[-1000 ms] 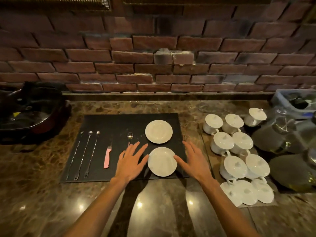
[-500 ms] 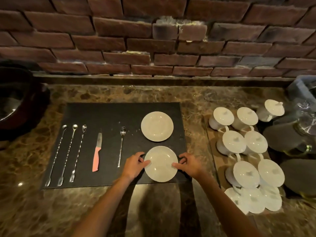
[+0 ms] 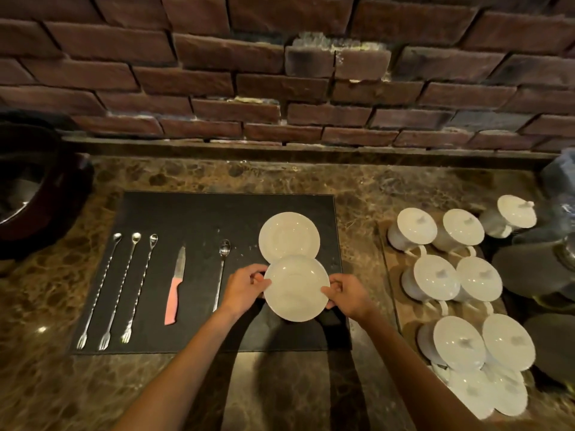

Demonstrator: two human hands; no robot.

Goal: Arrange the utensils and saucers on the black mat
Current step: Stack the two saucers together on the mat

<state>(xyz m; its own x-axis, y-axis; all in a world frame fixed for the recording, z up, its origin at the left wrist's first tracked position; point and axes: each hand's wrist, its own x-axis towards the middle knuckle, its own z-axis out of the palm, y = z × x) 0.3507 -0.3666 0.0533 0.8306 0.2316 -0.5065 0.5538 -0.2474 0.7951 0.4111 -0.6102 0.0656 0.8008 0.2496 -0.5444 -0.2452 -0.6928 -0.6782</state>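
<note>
Pinching a plain white saucer (image 3: 296, 287) by opposite rims, left hand (image 3: 245, 287) and right hand (image 3: 350, 295) grip it. Just beyond the grip, a second saucer (image 3: 287, 234) lies on the black mat (image 3: 199, 213), partly overlapped.

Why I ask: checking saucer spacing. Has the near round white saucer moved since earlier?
Yes. The near round white saucer, gripped by the left hand and right hand, has shifted away from the person: it now overlaps the far white saucer, where a gap showed before.

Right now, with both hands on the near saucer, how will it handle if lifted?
The near saucer looks glazed ceramic: probably stiff, slick and chippable. Its far rim overlaps the far saucer, so it may clink. The left hand and right hand pinch only opposite rims.
</note>
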